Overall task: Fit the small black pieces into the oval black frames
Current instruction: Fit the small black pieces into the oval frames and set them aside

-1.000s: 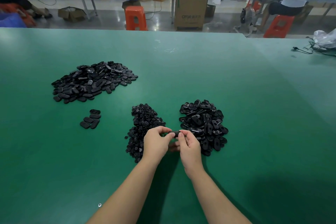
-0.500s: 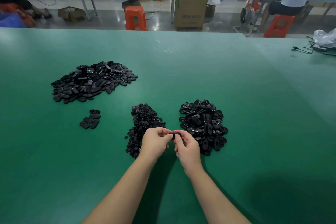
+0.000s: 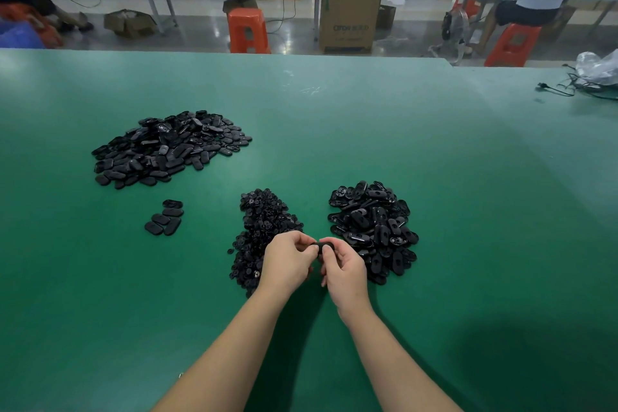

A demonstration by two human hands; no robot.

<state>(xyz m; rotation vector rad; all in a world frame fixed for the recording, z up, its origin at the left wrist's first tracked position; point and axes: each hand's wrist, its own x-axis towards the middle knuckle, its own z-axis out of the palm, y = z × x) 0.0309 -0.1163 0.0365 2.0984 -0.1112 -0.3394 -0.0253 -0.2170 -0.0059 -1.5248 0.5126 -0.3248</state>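
My left hand [image 3: 288, 261] and my right hand [image 3: 342, 269] meet above the green table, both pinching one oval black frame [image 3: 321, 247] between their fingertips. Most of the frame is hidden by the fingers. Just behind my left hand lies a pile of small black pieces [image 3: 264, 227]. A pile of oval black frames [image 3: 373, 227] lies beside my right hand. Whether a small piece sits in the held frame cannot be seen.
A large pile of black ovals [image 3: 167, 149] lies at the far left, with a few more ovals [image 3: 165, 222] in a small group nearer. Cables and a plastic bag [image 3: 595, 75] lie at the table's far right. Stools, boxes and a seated person are beyond the table [image 3: 468, 177].
Both hands stay together on the frame. The fingers have shifted slightly around it; the piles have not moved.
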